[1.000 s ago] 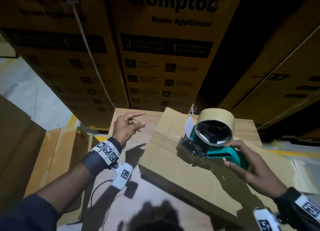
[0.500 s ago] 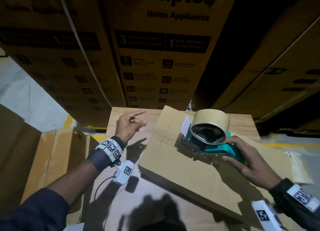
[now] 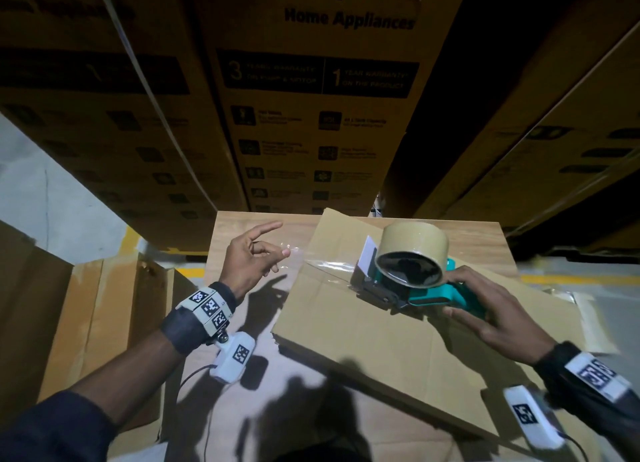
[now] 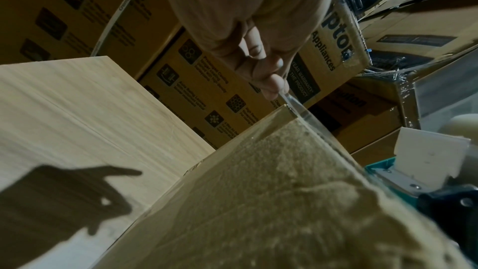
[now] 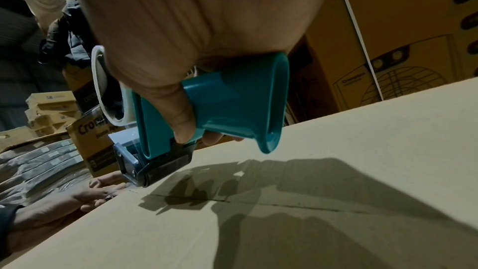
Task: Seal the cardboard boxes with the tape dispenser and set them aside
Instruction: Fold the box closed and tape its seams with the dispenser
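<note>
A flat brown cardboard box (image 3: 381, 337) lies tilted on a wooden table (image 3: 239, 229). My right hand (image 3: 485, 305) grips the handle of the teal tape dispenser (image 3: 433, 288), whose front end sits on the box top near its far left corner. My left hand (image 3: 277, 253) is just left of that corner and pinches the free end of the clear tape (image 3: 322, 264), index finger pointing out. The tape runs taut from the pinch over the box edge to the dispenser. In the left wrist view the fingertips (image 4: 274, 87) pinch the tape (image 4: 297, 109) above the box (image 4: 258, 201). The right wrist view shows the dispenser (image 5: 232, 109) on the box (image 5: 336, 212).
Tall stacks of printed appliance cartons (image 3: 311, 97) stand close behind the table. Open cardboard boxes (image 3: 86, 305) sit low at the left. A yellow floor line (image 3: 561, 278) runs at the right. A loose flap with tape (image 3: 588, 319) lies beyond the box's right end.
The dispenser has come down onto the box top and shifted slightly right. Clear tape now shows stretched between it and my left hand, which has barely moved.
</note>
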`<state>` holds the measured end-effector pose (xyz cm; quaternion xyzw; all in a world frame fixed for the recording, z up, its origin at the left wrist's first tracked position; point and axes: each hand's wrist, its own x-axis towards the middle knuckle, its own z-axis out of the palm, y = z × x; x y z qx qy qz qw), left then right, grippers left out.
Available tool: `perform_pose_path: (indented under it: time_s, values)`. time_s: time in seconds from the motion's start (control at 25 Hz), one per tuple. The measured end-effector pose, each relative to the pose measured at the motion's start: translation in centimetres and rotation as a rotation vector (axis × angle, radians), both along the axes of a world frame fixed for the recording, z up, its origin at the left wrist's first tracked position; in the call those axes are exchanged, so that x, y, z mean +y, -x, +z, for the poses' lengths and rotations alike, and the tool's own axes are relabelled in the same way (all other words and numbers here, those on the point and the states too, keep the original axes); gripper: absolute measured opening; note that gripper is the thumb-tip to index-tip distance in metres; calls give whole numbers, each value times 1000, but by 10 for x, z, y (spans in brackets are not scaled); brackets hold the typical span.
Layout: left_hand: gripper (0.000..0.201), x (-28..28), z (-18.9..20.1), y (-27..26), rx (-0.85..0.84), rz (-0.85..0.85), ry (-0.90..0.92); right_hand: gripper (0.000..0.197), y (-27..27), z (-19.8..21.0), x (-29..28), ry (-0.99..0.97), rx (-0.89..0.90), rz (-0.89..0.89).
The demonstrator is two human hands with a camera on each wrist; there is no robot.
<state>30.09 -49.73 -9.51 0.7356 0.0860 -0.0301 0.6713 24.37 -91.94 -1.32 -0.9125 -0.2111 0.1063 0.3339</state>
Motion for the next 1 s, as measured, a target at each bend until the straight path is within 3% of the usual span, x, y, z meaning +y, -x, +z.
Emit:
perform_pose_path:
  time_s: [0.36, 0.52, 0.68, 0.8, 0.88, 1.0]
  values:
    - [61, -2, -9, 3, 102, -2, 28, 77, -1, -10, 3, 62, 7, 31]
    - [54, -11, -12, 2, 289, 20, 204, 74, -1, -10, 2, 81, -5, 41]
    - [52, -13, -25, -6, 434, -17, 269, 65, -2, -14, 3, 96, -20, 48]
    - [60, -10, -28, -3, 484, -2, 154, 65, -2, -14, 3, 107, -30, 44]
    - [50, -3, -29, 3, 475, 7, -38, 65, -1, -13, 4, 116, -34, 45]
    - [32, 11, -16, 9, 259, -26, -226, 65, 1, -10, 7, 123, -47, 35]
